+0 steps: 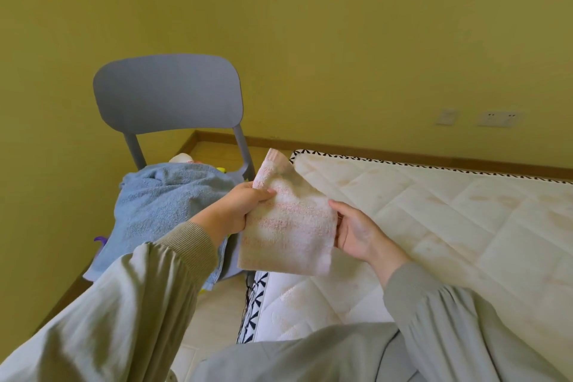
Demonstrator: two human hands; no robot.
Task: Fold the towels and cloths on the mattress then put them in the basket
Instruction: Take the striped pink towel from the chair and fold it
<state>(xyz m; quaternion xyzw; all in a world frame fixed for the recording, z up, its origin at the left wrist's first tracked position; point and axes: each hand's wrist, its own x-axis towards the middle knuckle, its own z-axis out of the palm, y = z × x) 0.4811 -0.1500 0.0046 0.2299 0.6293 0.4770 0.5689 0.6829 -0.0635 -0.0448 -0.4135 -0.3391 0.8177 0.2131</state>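
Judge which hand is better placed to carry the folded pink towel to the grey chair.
Probably left: the left hand grips the pink towel on the side nearest the grey chair; the right hand holds its edge over the mattress.

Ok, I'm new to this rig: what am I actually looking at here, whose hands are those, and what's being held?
There is no robot. One camera sits on a person's head, looking forward and down at their own two hands. The left hand and right hand each grip one side of a small pinkish cloth, held up in the air. Below and to the right lies a bare quilted mattress. On the left stands a grey chair with a blue towel draped over its seat. I can't plainly see a basket.
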